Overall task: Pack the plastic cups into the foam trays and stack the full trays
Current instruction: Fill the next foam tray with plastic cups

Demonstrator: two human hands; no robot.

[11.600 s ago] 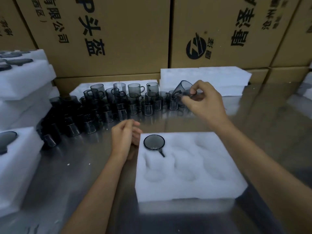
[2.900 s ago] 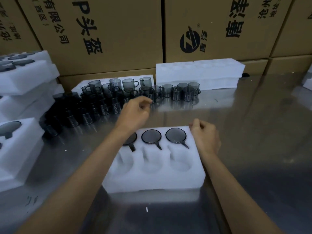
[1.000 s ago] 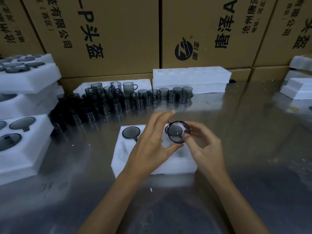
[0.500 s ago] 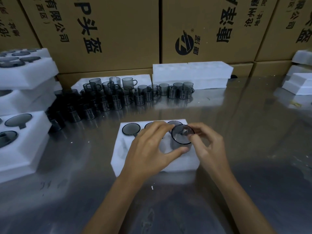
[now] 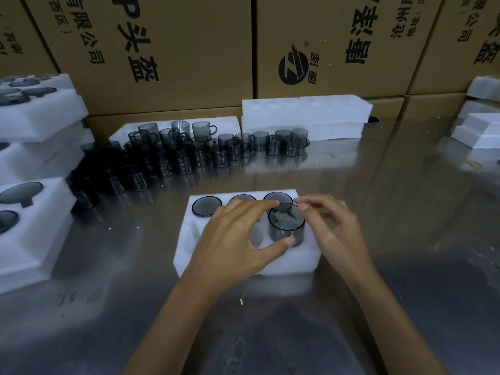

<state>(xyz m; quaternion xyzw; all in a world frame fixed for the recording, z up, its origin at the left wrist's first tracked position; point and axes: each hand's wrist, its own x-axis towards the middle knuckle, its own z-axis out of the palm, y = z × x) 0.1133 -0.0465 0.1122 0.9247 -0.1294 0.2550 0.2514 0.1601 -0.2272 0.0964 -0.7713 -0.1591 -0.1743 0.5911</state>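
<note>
The cup (image 5: pixel 287 228) has come down from the air into the front right hole of the foam tray (image 5: pixel 189 255), with the left hand (image 5: pixel 238 239) and right hand (image 5: pixel 330 228) both pinching it, and a crooked push could jam it or dent the foam.

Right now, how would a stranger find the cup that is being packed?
On the steel table, find the foam tray nearest the person. The smoky cup stands at its front right between both hands, while its three neighbours sit sunk in the back row.
</note>
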